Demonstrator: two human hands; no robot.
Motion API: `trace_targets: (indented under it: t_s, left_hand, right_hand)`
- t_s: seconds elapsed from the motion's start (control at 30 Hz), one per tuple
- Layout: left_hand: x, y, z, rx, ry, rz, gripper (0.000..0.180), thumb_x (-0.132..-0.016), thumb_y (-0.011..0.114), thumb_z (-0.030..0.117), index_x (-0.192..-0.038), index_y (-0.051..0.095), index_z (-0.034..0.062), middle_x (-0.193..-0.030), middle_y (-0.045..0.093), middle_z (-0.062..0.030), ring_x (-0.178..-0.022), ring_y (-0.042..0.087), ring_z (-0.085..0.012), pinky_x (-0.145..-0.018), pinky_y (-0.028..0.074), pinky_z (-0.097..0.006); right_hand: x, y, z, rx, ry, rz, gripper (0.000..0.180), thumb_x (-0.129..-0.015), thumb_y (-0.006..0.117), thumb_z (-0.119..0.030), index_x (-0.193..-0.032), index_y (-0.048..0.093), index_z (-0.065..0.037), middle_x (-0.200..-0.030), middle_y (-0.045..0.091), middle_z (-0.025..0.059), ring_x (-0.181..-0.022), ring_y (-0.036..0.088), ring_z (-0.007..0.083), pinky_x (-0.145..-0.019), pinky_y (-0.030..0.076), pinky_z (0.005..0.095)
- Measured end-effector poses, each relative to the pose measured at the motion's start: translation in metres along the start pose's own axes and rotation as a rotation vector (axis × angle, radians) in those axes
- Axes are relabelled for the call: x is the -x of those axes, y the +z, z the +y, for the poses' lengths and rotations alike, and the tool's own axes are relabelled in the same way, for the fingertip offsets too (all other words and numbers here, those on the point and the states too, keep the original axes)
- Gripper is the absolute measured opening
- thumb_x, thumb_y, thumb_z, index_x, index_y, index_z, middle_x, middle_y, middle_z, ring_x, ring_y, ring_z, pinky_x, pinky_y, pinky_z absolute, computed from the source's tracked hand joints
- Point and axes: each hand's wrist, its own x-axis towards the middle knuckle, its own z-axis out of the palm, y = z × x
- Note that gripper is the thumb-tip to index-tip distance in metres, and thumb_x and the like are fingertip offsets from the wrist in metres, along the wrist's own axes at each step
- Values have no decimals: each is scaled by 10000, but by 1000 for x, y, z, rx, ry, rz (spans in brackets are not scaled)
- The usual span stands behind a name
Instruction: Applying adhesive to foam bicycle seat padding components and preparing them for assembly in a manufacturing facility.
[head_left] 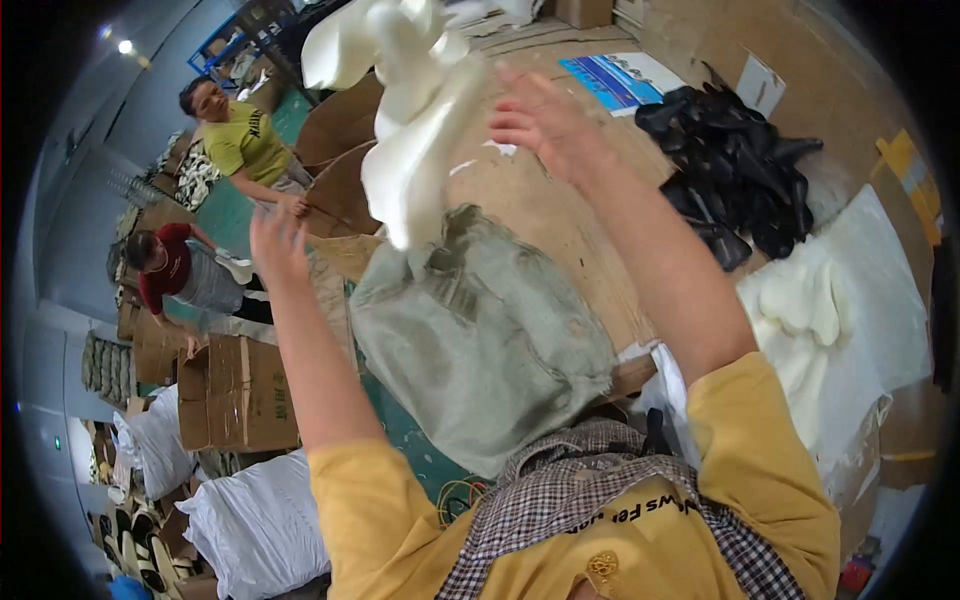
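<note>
A loose cluster of white, glossy, sole-shaped pieces [405, 130] stands high between my hands, above the work surface. Whether they are in the air or resting on something I cannot tell. My right hand [545, 120] is just right of them, its fingers stretched out and holding nothing. Off to their left is my left hand [280, 245], raised, slightly blurred, with its fingers apart and nothing in them. Below the white pieces a grey-green cloth sack [480, 340] drapes over the table edge towards my lap. Its upper end is crumpled.
Brown cardboard [600, 250] covers the table. A pile of shiny black pieces [735, 165] lies right, near more white pieces [805, 310] on plastic sheeting. Two people, one in a yellow-green shirt [245, 140], one in a red top [170, 265], stand left, beyond a carton [235, 395] and white sacks [260, 520].
</note>
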Motion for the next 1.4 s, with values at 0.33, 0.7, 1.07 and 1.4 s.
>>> trace_targets:
  t_s: [0.33,0.7,1.07,1.4]
  left_hand:
    - [373,-333,-197,-115,-952,1262,350,-775,500,119,-1119,470,62,-1115,489,-114,-964,459,-288,-715,418,-400]
    - [238,-114,-220,-384,-597,686,369,-742,562,39,-1108,508,38,-921,558,-99,-651,539,-198,-519,426,-271]
    - [310,14,-309,-520,-678,142,302,-756,573,49,-1055,534,28,-764,576,-80,-556,550,-165,-495,450,-271]
    - [335,-40,-284,-604,-784,364,266,-740,565,25,-1006,563,36,-765,577,-85,-499,547,-181,-431,449,-285]
  right_hand:
    - [146,-186,173,415,636,54,343,-875,565,-232,-1143,524,-22,-862,608,54,-742,598,134,-638,500,267]
    - [321,-351,68,229,486,652,321,-886,538,-200,-1139,506,-6,-836,605,122,-665,592,190,-605,503,302]
    - [387,-375,43,36,360,586,274,-887,502,-108,-1131,486,14,-795,613,146,-637,620,201,-534,535,286]
    - [353,-359,53,179,475,434,280,-874,487,-77,-1134,499,24,-816,614,159,-638,610,209,-556,519,284]
